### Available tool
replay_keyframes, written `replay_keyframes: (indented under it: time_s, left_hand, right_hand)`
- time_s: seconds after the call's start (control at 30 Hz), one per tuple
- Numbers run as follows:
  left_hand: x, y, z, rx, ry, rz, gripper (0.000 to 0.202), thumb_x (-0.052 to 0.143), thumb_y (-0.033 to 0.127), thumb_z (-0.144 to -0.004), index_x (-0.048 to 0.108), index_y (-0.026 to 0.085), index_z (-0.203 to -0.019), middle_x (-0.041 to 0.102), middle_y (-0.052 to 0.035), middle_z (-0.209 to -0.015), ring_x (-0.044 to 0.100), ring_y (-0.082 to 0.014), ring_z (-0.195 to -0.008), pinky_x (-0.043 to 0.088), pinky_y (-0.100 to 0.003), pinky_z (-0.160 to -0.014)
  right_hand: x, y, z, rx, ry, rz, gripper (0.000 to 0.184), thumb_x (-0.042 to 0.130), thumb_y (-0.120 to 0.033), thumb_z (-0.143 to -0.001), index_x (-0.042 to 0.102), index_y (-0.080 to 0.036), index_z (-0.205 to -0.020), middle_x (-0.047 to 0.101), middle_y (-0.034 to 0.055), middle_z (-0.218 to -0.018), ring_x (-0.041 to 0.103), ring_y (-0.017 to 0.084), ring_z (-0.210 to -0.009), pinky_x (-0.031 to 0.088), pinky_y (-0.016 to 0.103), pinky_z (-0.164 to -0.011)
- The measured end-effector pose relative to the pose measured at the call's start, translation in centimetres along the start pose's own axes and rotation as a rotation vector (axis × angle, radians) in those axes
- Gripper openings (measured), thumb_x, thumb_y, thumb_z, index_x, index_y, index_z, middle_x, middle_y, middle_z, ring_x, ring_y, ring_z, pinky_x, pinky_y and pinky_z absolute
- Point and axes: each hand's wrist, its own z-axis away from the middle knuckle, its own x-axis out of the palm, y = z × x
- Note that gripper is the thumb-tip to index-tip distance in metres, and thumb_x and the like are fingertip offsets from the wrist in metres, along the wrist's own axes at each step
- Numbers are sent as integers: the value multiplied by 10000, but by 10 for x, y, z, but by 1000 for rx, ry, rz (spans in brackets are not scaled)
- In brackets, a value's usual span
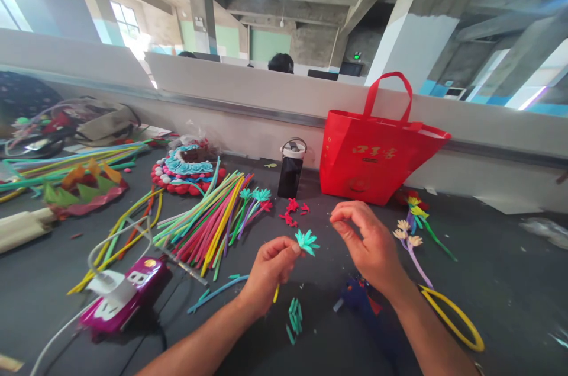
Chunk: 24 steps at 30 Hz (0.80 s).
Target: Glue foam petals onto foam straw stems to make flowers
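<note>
Pinching the flower [307, 241] at its base with the left hand [274, 266], beyond the green pieces [294, 318] on the table [497, 281]. Curling the fingers of the right hand [368, 240] near the flower, before the bag [377, 151]; cannot tell whether gripping anything.

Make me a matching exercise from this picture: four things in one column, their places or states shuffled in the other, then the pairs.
Column one:
1. Left hand
2. Red bag
3. Purple power strip
4. Short green pieces

Column two:
A. Carrying a white plug
B. Lying in a small cluster
C. Holding a turquoise flower
D. Standing by the white partition

Pairs: 1-C, 2-D, 3-A, 4-B.
</note>
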Motion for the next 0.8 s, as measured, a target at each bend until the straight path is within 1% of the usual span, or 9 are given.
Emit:
replay_keyframes:
  time_s: [0.13,0.2,0.3,0.4,0.5,0.57,0.67,0.73,0.8]
  left_hand:
    - [-3,-2,-3,-4,-17,75,301,724,427,-715,632,141,-702,241,105,-446,144,-39,-429,105,-214,-439]
    - [-5,-3,-4,4,-28,97,285,708,416,-735,629,142,-713,236,106,-450,145,-40,-428,110,-215,-438]
    - [-5,-4,-5,18,-28,90,270,703,404,-745,627,146,-726,248,101,-473,154,-41,-438,115,-210,-439]
    - [-4,-3,-4,31,-3,45,276,720,407,-730,630,146,-713,261,96,-482,163,-42,-447,120,-208,-442]
    - [-3,-3,-3,46,9,4,293,739,422,-708,633,150,-699,301,87,-488,180,-44,-454,142,-206,-447]
    - [-2,-2,-2,58,9,-36,302,749,427,-697,633,149,-681,328,79,-501,198,-42,-457,159,-206,-450]
    - [-2,-2,-1,77,9,-91,298,755,413,-695,627,148,-650,345,70,-514,235,-44,-464,187,-207,-458]
    - [-2,-2,0,83,4,-101,289,752,406,-701,631,148,-655,355,67,-518,248,-46,-468,194,-209,-461]
    - [-2,-2,0,75,-1,-86,289,743,415,-712,641,147,-674,357,68,-517,239,-45,-466,187,-210,-459]
  right_hand:
    - [-11,7,1,97,131,-7,92,519,-279,-942,583,-231,-899,629,33,-912,600,195,-880,464,324,-824]
    - [-13,7,1,155,142,-21,105,532,-304,-937,601,-230,-912,638,24,-886,608,187,-833,470,312,-793]
    - [-9,1,1,191,27,-77,124,532,-308,-935,630,-233,-923,652,21,-890,614,183,-832,479,299,-767]
    - [1,-8,1,125,-119,-116,124,559,-241,-908,633,-237,-1007,642,33,-1003,595,191,-953,478,317,-844]
    - [11,-13,3,53,-209,-76,214,607,-169,-855,631,-245,-1053,613,49,-1074,558,210,-1049,455,364,-931]
    - [16,-13,4,27,-230,-54,204,622,-140,-833,645,-246,-1007,609,54,-1053,556,218,-1043,458,381,-929]
    - [19,-13,6,10,-225,-54,129,615,-123,-834,646,-237,-886,608,51,-1006,565,213,-1000,466,379,-900]
    - [19,-13,5,12,-206,-71,106,604,-126,-844,627,-230,-835,606,43,-987,569,204,-980,462,365,-888]
    - [15,-13,3,31,-172,-97,92,581,-143,-868,603,-224,-832,608,36,-967,575,191,-963,456,343,-877]
